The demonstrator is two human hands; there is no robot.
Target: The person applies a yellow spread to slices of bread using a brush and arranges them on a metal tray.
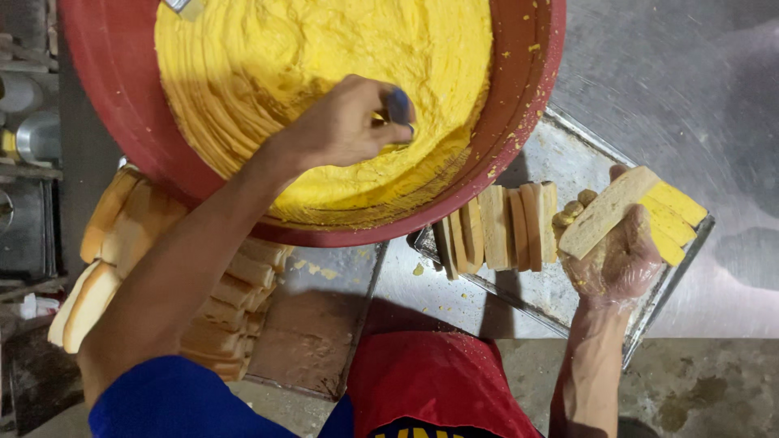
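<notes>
While left fingers [389, 122] pinch a half-hidden tool [399, 105] (blade unseen), right hand [617, 255] grips bread slices [629, 212].

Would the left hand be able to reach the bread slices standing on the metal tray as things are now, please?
Probably not freely: the left hand grips a tool in the yellow spread, and the red bowl rim overhangs the bread slices.
</notes>
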